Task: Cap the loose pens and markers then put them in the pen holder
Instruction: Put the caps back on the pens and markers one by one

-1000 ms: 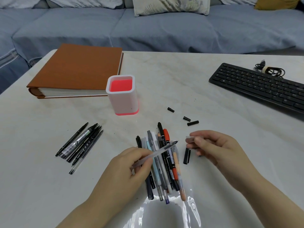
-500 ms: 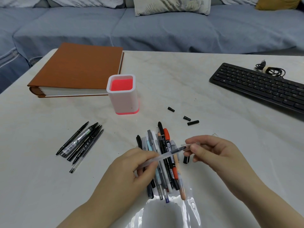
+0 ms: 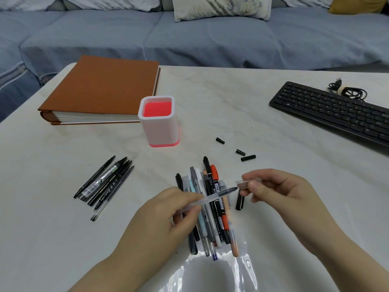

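My left hand (image 3: 168,216) grips a clear-barrelled pen (image 3: 212,198) with a dark tip pointing up to the right. My right hand (image 3: 277,190) pinches a clear cap (image 3: 245,183) whose open end sits just at the pen's tip. Beneath them a pile of pens and markers (image 3: 210,209) lies on the table. A second group of black pens (image 3: 105,184) lies to the left. The white pen holder (image 3: 159,123) with a pink inside stands upright behind the pile, nothing inside it. Loose black caps (image 3: 248,158) lie to the right of the holder, one more (image 3: 240,202) beside the pile.
A thick brown book (image 3: 101,89) lies at the back left, touching the holder's side. A black keyboard (image 3: 330,112) and a coiled cable (image 3: 353,92) are at the back right. A clear plastic sleeve (image 3: 221,270) lies at the table's near edge. A blue sofa stands beyond the table.
My left hand has kept its grip on the clear pen, and my right hand has brought the clear cap down to meet the pen's tip.
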